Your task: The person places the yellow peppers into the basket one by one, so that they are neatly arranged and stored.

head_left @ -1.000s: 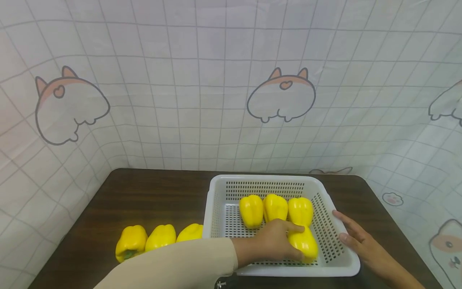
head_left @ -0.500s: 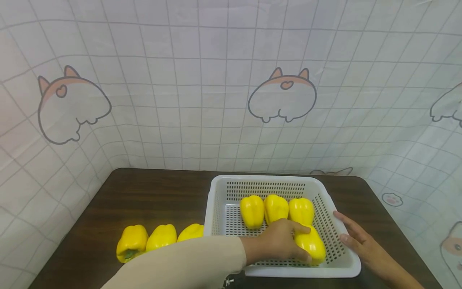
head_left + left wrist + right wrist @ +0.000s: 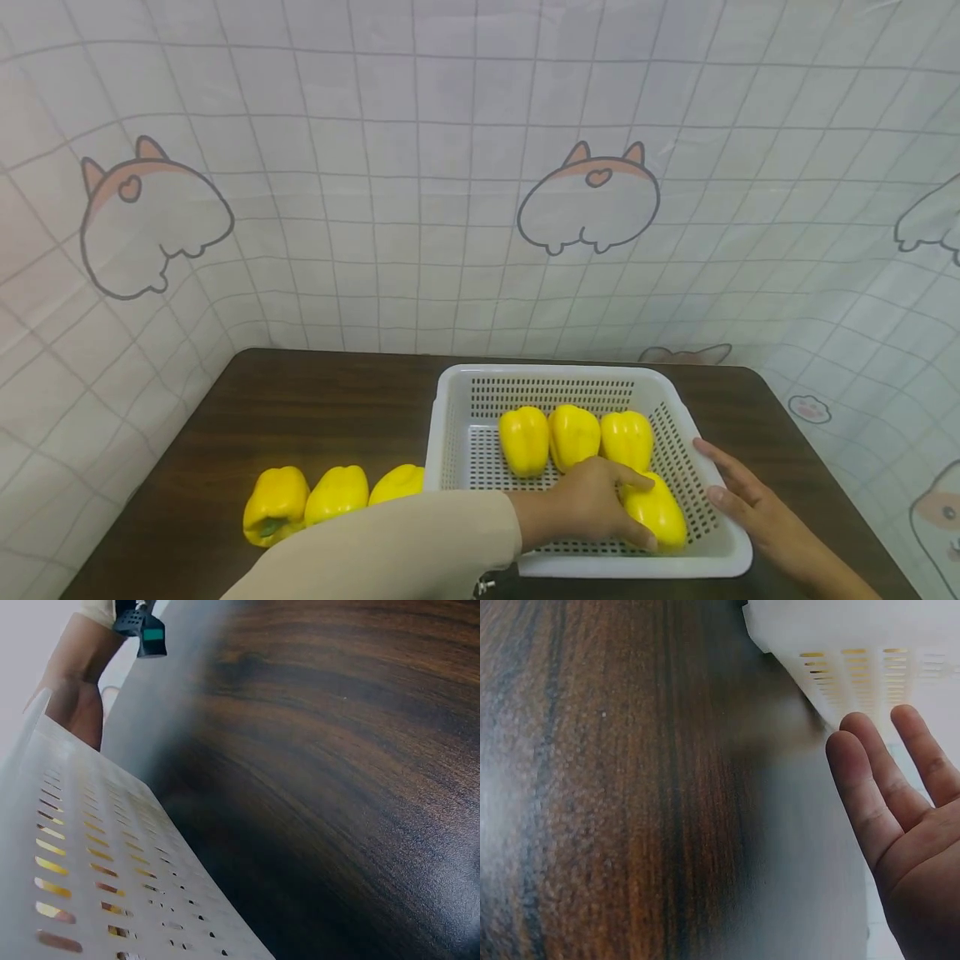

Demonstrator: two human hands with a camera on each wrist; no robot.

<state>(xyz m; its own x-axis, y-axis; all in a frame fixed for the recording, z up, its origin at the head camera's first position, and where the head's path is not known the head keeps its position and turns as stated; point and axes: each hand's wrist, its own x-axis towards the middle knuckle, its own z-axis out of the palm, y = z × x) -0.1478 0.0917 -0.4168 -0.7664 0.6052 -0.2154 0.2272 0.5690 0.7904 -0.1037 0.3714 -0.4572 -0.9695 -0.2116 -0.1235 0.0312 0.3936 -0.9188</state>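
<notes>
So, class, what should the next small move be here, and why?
Probably the left hand should loosen its grip on the glossy yellow bell pepper: it is already inside the white perforated plastic basket, near the front right corner, in front of three others. Three more yellow bell peppers sit on the dark wood-grain table, so freeing that hand seems sensible.

The right hand [image 3: 919, 844] extends its fingers [image 3: 864, 796] near a slotted white basket [image 3: 855, 626]; dark wood-grained worktop [image 3: 615, 787] fills the left.

the table [image 3: 322, 408] is free behind the loose peppers [image 3: 337, 492], until the basket [image 3: 637, 567].
</notes>
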